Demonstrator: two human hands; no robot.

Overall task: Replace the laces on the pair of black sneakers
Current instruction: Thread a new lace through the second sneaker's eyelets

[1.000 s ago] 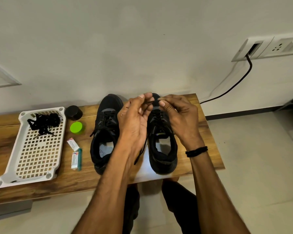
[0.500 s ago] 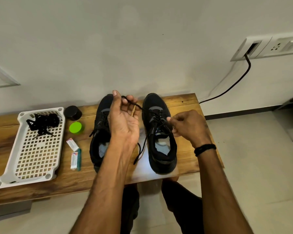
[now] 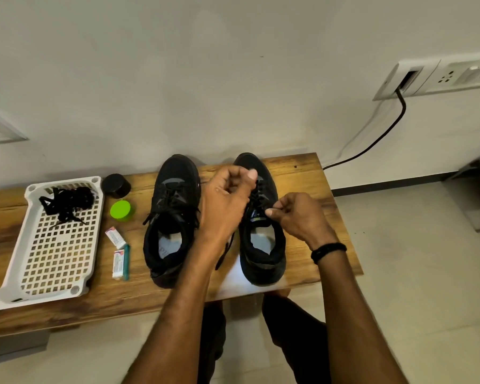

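Observation:
Two black sneakers stand side by side on a wooden bench, toes toward the wall. The left sneaker point(image 3: 172, 217) is laced. My left hand point(image 3: 225, 200) hovers between the shoes with curled fingers and grips the black lace point(image 3: 224, 252) of the right sneaker point(image 3: 263, 245); a loose end hangs down below my wrist. My right hand point(image 3: 294, 214) pinches the lace at the eyelets on the right side of that shoe's tongue. A bundle of black laces point(image 3: 65, 202) lies in a white perforated tray point(image 3: 50, 261) at the bench's left.
Between tray and shoes lie a black jar point(image 3: 116, 185), a green lid point(image 3: 120, 209) and two small packets point(image 3: 119, 253). The wooden bench point(image 3: 327, 245) ends just right of the right shoe. A black cable point(image 3: 383, 137) runs from a wall socket to the floor.
My left hand, pulling the lace, has shifted right and slightly down toward the right sneaker's toe. My right hand has stayed pinching at the eyelets.

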